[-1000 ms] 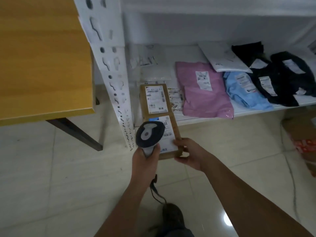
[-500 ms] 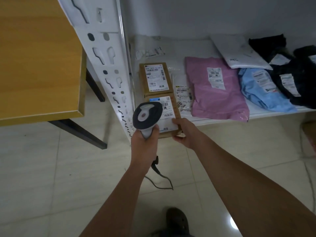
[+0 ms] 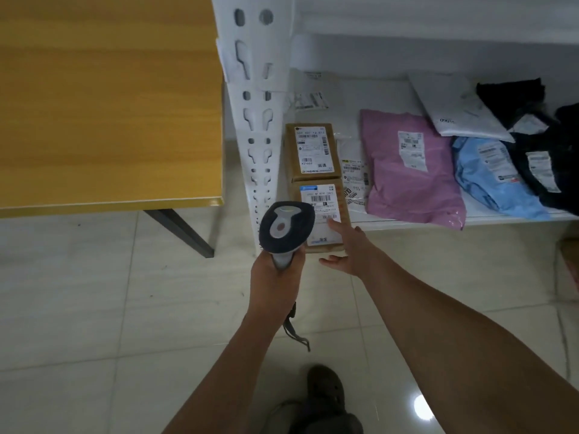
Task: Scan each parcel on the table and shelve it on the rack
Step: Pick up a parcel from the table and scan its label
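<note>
Head cam: the near box [image 3: 322, 214] sits at the rack shelf [image 3: 501, 219] front edge, long axis pointing inward behind another box [image 3: 311, 151]. Right hand [image 3: 346, 250] is closest, fingers straight and pressing it, so a forward push looks next. Left hand [image 3: 275, 277] grips the scanner [image 3: 286, 228].

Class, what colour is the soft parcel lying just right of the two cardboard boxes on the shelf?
Pink parcel, in the head view.
</note>
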Demonstrator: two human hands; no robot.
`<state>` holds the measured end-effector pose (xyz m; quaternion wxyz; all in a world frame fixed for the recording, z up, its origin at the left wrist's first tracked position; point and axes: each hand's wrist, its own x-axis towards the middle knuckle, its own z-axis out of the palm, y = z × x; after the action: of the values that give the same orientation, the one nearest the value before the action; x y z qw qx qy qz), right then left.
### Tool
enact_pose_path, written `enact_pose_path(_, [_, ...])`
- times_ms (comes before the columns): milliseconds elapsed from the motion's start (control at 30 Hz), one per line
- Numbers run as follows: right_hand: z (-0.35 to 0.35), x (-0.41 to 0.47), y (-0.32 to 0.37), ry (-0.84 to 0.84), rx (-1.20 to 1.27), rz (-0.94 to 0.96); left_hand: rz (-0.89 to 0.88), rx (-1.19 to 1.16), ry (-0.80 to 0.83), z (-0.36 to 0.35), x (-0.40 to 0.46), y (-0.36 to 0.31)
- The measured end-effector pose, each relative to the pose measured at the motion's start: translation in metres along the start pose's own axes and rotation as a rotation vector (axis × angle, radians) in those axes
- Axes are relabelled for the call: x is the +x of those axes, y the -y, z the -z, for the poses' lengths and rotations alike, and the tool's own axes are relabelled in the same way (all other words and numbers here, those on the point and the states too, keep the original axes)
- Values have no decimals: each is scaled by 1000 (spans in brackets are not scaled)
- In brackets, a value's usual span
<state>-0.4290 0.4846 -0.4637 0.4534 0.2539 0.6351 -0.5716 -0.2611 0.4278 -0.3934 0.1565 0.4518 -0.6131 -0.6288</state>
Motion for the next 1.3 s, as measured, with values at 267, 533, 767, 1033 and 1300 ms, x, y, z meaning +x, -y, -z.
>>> enact_pose_path(267, [31, -6, -12, 93, 71, 21, -39, 41, 20, -20, 3, 15])
enact_pose_path(533, [103, 2, 16, 5, 129, 4, -1, 62, 68, -83, 14, -4])
enact_pose_path(767, [63, 37, 71, -44, 103, 112, -46, 87, 28, -115, 37, -11])
enact_pose_path(1033, [62, 46, 77, -308, -105, 241, -20, 85, 13, -109, 31, -34])
enact_pose_path(1300, [20, -73, 42, -344, -520, 289, -16, 82, 14, -30, -43, -91])
